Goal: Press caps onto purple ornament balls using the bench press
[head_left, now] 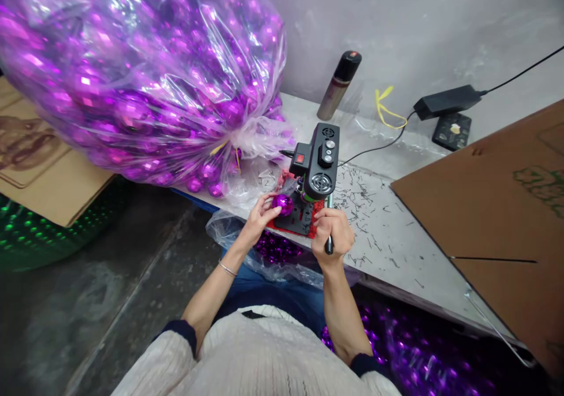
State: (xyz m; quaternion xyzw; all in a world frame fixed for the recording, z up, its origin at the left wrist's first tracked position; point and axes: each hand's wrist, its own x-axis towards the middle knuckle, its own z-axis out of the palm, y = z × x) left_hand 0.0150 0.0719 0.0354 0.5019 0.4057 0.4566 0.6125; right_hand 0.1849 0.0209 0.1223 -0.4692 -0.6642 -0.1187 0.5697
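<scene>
Between the fingers of my left hand [261, 215] is a shiny purple bauble [283, 204], held at the left side of a small black bench drill press [324, 155]. My right hand [333, 231] is wrapped round the machine's lever handle [329, 245], whose black end pokes out below the fist. Two round vents, silver knobs and a red switch show on the machine's top. Its dark base plate [294, 218] sits on something red. The machine's head hides the spot under it.
A large clear bag of purple baubles [176, 90] bulges at the left. Behind stands a spray can [339, 84], with a power adapter [447, 102] and its cable to the right. Small dark wire bits [361, 208] litter the table. A cardboard box [497, 220] stands at right.
</scene>
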